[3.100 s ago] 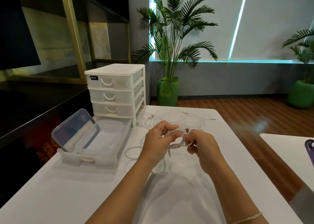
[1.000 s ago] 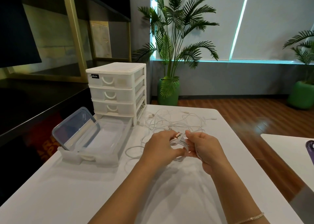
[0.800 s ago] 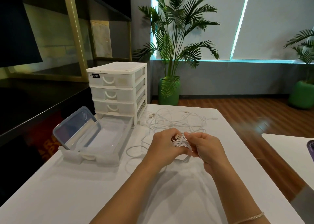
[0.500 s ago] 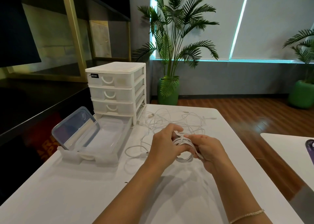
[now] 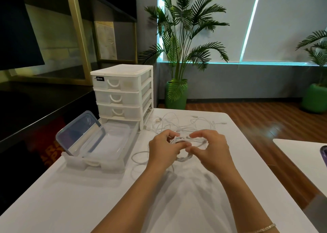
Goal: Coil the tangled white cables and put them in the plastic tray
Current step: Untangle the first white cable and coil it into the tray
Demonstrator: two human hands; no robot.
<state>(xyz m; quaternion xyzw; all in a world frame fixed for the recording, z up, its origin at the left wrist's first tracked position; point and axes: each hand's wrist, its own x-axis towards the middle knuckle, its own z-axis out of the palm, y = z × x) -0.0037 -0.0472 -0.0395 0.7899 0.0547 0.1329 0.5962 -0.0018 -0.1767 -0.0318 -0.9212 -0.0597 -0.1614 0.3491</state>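
Note:
Above the middle of the white table (image 5: 70, 197) my left hand (image 5: 163, 148) and my right hand (image 5: 210, 149) hold a small coil of white cable (image 5: 184, 141) between them. The left fingers curl round its left side; the right thumb and fingers pinch its right side. A loose tail (image 5: 139, 157) runs from the coil onto the table at the left. Behind the hands lies a tangle of white cables (image 5: 177, 124). The clear plastic tray (image 5: 109, 155) stands open at the left, holding only a clear lid (image 5: 77, 132) propped against its left wall.
A white three-drawer unit (image 5: 123, 93) stands behind the tray. A second white table (image 5: 300, 155) with a dark object on it is at the right edge. Potted palms (image 5: 177, 95) stand on the wooden floor beyond.
Both hands have kept winding the cable; the coil between them has grown rounder and the right hand's fingers have shifted over its top. The tray and tangle have not moved.

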